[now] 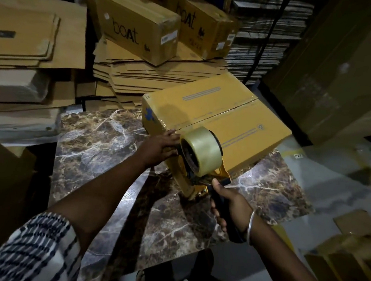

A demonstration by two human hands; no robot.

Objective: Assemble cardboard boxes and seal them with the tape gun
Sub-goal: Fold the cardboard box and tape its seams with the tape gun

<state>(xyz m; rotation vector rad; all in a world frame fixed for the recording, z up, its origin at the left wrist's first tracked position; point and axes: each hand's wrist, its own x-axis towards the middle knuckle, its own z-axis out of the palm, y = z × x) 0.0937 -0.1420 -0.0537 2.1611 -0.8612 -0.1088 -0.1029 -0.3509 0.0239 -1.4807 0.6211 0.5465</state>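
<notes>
A closed yellow cardboard box [218, 114] stands on a marble-patterned table [116, 147], its top seam running from the near edge to the far right. My right hand [230, 203] grips the black handle of a yellow tape gun [200, 162] carrying a clear tape roll. The gun's head sits against the box's near side below the seam. My left hand [161, 147] rests with straight fingers on the box's near top corner, beside the roll.
Stacks of flat cardboard [141, 72] lie behind the table, with two taped "boat" boxes [137, 22] on top. More flattened cartons [24, 34] pile up at the left. A tall carton [346, 65] stands at the right, and bundled sheets [262, 34] sit at the back.
</notes>
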